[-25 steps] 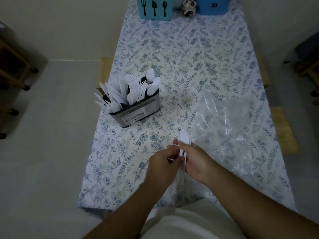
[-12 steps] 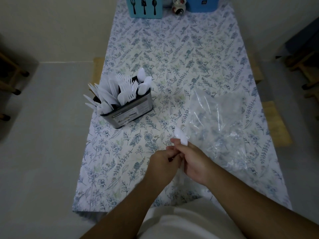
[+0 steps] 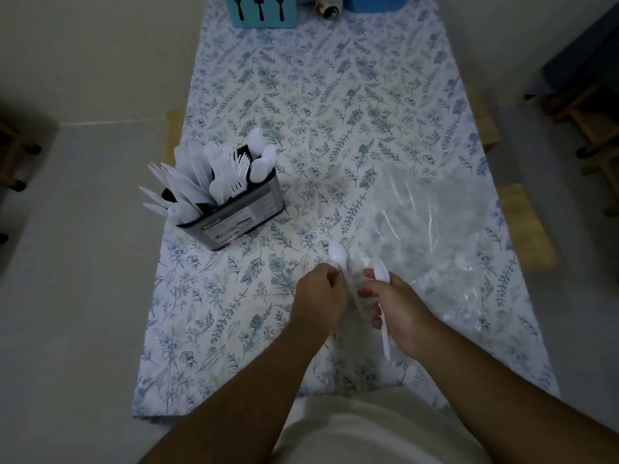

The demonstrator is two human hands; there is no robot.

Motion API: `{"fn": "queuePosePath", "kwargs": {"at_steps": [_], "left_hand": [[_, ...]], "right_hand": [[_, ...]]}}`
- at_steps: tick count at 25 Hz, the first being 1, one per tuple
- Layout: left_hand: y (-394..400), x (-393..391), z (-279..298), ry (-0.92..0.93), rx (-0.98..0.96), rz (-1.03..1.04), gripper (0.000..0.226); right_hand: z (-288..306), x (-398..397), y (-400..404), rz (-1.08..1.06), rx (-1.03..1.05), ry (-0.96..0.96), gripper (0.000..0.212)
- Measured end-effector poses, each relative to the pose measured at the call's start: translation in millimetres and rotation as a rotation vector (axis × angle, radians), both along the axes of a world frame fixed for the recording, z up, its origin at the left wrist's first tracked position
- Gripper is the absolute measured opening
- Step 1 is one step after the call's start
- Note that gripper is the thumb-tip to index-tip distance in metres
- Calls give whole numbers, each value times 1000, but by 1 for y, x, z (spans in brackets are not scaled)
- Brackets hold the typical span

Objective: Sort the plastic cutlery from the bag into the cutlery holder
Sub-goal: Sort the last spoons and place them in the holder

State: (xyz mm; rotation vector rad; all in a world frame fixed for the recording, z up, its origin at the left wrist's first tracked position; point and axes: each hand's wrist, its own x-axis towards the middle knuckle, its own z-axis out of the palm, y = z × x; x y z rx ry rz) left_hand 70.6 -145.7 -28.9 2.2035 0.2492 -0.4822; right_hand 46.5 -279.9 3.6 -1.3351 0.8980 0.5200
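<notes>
My left hand grips a white plastic spoon, its bowl pointing away from me. A second white plastic spoon is held in my right hand, with its handle sticking out below the palm. The two hands are a short gap apart above the near part of the table. The metal cutlery holder stands to the left, packed with white knives, forks and spoons. The clear plastic bag lies flat at the right, just beyond my right hand.
A floral tablecloth covers the table. At the far edge stand a teal box with cutlery symbols, a small ceramic figure and a blue container. Wooden furniture stands on the floor at both sides.
My hands were joined on cutlery held together. They have since drawn apart, and each one holds its own spoon. The camera has tilted slightly.
</notes>
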Motion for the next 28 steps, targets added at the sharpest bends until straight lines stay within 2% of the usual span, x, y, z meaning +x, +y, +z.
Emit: {"fn": "queuePosePath", "kwargs": {"at_steps": [5, 11, 12, 14, 17, 19, 21, 24, 25, 27, 28], "left_hand": [[-15, 17, 0, 30, 93, 36, 33], [-1, 25, 2, -49, 343, -169, 13], [8, 24, 3, -85, 327, -182, 12], [21, 14, 6, -137, 155, -113, 12], [25, -6, 11, -30, -226, 113, 21], [20, -17, 16, 12, -338, 162, 23], [17, -22, 23, -37, -291, 96, 19], [20, -24, 36, -187, -69, -18, 19], [22, -24, 39, -202, -52, -4, 17], [26, -22, 47, -172, -128, 107, 35], [29, -22, 48, -170, -177, 137, 37]], "right_hand": [[-1, -3, -17, -43, 14, 24, 26], [0, 0, -19, -76, 160, 7, 33], [0, 2, -18, -82, 196, 2, 34], [2, 7, -13, -97, 273, -17, 35], [8, 13, -1, -77, 363, -56, 34], [9, 15, 10, -58, 476, -51, 34], [12, 17, 21, -41, 530, 10, 40], [19, 20, 36, -69, 599, 37, 42], [21, 21, 39, -87, 641, 15, 48], [21, 22, 45, -101, 704, -15, 63], [19, 23, 48, -107, 701, -14, 64]]}}
